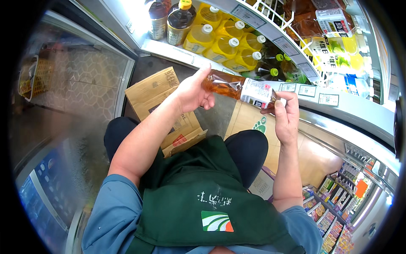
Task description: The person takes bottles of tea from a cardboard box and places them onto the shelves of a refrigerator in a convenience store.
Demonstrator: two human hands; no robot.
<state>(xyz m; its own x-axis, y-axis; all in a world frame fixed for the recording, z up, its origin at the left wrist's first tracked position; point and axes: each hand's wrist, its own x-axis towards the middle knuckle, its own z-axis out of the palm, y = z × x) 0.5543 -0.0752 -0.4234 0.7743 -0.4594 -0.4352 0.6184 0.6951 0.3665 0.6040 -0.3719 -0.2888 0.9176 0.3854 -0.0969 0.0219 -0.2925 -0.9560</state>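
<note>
A plastic bottle of amber drink [226,85] with a white label lies nearly level between both hands, in front of the fridge shelves. My left hand [195,92] supports its base, the thumb up against it and the other fingers loosely curled below. At the bottle's neck and cap end, my right hand [284,111] pinches with thumb and fingertips. Below my left forearm is a flattened or opened cardboard box [152,92], bearing print. Yellow drink bottles with white caps [222,47] stand in rows on the bottom shelf behind the held bottle.
Dark bottles [181,20] stand at the shelf's left end. A white wire rack [287,23] holds more bottles on their sides at upper right. An open glass door [125,82] is at left, with a yellow basket [42,76] beyond. Stocked store shelves [330,209] stand at lower right.
</note>
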